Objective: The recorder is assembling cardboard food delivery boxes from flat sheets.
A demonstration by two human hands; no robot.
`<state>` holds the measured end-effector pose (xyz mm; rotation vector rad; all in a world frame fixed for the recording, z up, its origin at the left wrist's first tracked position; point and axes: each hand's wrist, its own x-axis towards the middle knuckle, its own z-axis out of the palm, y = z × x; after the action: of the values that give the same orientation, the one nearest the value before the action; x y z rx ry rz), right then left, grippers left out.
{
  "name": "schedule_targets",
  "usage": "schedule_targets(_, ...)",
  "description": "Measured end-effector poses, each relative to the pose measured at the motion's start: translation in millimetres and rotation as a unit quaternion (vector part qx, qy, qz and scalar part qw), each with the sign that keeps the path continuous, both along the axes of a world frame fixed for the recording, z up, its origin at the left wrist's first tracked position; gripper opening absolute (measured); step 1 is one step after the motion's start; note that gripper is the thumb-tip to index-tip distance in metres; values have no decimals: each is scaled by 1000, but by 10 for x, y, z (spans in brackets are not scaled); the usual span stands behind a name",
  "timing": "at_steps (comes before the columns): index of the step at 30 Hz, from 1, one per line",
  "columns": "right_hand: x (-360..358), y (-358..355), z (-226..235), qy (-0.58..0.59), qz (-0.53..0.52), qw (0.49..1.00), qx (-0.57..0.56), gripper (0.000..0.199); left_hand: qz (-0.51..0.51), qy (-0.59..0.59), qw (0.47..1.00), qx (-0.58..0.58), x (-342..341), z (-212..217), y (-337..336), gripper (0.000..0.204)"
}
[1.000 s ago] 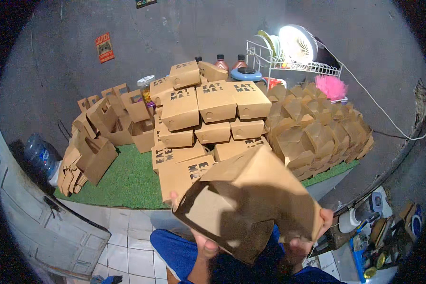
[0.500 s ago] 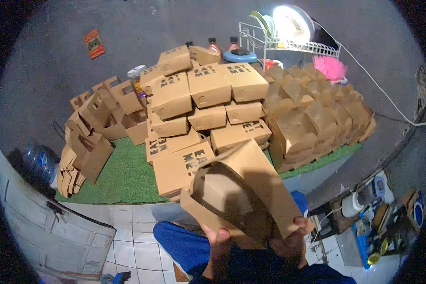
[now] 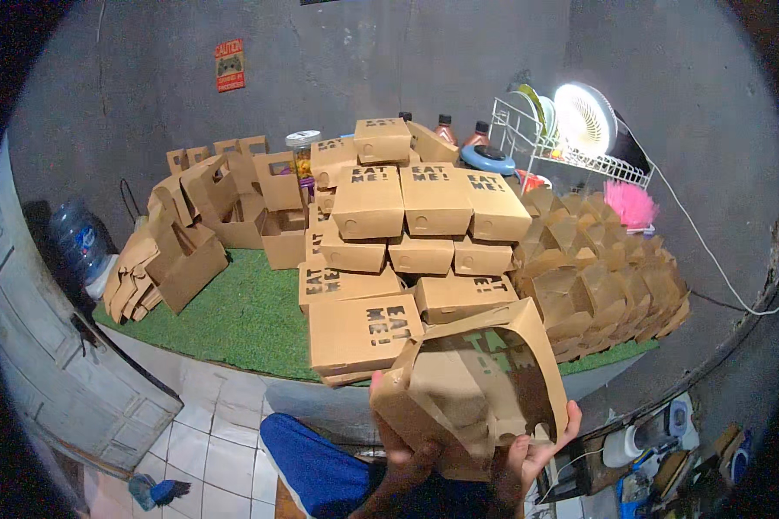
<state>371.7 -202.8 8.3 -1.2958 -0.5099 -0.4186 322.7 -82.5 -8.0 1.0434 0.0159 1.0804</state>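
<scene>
A brown cardboard food box [image 3: 476, 389], partly folded with its flaps open, is held low in front of me. My left hand [image 3: 398, 454] grips its lower left side. My right hand [image 3: 528, 454] grips its lower right side, fingers curling up along the edge. Just beyond it stands a stack of closed brown boxes [image 3: 407, 233] with cut-out letters in their lids, on a green turf mat [image 3: 234, 316].
Open nested boxes [image 3: 606, 268] pile up on the right, and handled carrier boxes [image 3: 208, 208] on the left. A white dish rack [image 3: 571, 147] with a bright fan, sauce bottles [image 3: 459, 131], a water jug [image 3: 78, 238] and a grey door [image 3: 52, 372] surround the mat.
The box in my hands has gone from a wide, flat spread to a more upright, closed-in form and dropped lower in view. The camera has tilted, shifting the stacks.
</scene>
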Motion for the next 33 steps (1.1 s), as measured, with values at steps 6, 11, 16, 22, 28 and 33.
schedule_targets(6, 28, -141, -225, -42, 77, 994, -65, 89, -67, 44, 991, -110, -43, -24, 93, 101)
schedule_targets(11, -146, -119, -158, -11, 181, 977, -113, 90, -146, 33, 958, -246, 42, -100, 379, 96)
schedule_targets(16, -210, -96, 17, 46, 269, 952, -138, 92, -81, -15, 992, -97, -204, 157, 136, 88)
schedule_targets(22, -188, -64, 167, 99, 344, 913, -193, 94, -34, -13, 998, -48, -261, 460, 72, 83)
schedule_targets(28, -138, 49, 144, 128, 346, 890, -268, 97, -7, 144, 989, 28, -288, 561, 55, 88)
schedule_targets(33, -22, 21, -25, 65, 399, 886, -229, 81, 36, 118, 992, 29, -269, 342, 81, 104)
